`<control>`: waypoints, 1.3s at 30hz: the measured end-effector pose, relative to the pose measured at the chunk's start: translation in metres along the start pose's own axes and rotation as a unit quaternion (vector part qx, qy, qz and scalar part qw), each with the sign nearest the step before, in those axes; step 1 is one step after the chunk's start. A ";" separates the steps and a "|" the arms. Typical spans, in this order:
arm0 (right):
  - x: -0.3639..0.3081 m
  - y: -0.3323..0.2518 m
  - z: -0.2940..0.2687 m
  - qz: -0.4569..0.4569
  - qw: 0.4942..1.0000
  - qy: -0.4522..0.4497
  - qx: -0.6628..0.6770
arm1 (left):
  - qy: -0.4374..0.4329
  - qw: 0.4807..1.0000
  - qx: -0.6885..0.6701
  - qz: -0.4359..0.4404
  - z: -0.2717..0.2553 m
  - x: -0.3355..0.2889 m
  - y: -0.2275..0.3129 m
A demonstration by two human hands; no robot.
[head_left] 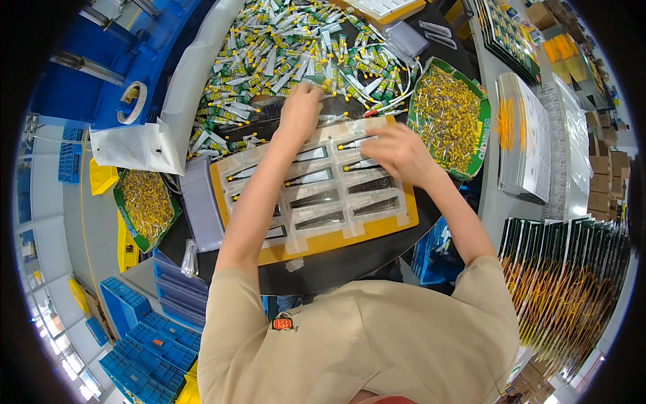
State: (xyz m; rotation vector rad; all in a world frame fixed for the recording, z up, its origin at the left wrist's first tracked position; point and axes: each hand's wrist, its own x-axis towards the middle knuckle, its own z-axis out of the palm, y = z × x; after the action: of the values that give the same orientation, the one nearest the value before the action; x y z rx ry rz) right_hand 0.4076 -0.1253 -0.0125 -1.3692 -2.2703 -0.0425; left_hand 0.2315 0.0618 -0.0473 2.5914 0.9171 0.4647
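Observation:
My left hand (pixel 301 113) reaches into the near edge of a heap of small white-and-green tubes with yellow caps (pixel 269 60). Its fingertips are partly hidden among them, so I cannot tell whether they grip one. Below lies a yellow-edged board (pixel 306 248) bearing a clear plastic tray (pixel 313 207) with rows of long compartments. Several compartments hold a tube; the lower right ones show only dark bottoms. Over the tray's upper right corner, my right hand (pixel 398 153) is closed, fingers curled at the end of a tube (pixel 351 145) in the top compartment.
Green-rimmed boxes of small yellow-capped pieces stand right (pixel 447 118) and left (pixel 147 205). Stacked clear trays (pixel 202 202) lie left of the board. A tape roll (pixel 133 102) rests on blue machinery. Packed cards (pixel 565 283) fill the right side; blue crates (pixel 151 353) stand lower left.

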 end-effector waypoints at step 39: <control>0.020 0.004 -0.020 0.271 0.882 0.139 0.361 | 0.110 0.926 -0.347 -0.101 -0.079 -0.131 -0.014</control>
State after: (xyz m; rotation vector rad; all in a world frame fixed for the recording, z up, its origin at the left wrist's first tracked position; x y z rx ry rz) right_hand 0.4110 -0.1118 0.0125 -1.3875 -1.3661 0.6779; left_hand 0.0947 0.0036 -0.0082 1.8082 0.8729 0.8550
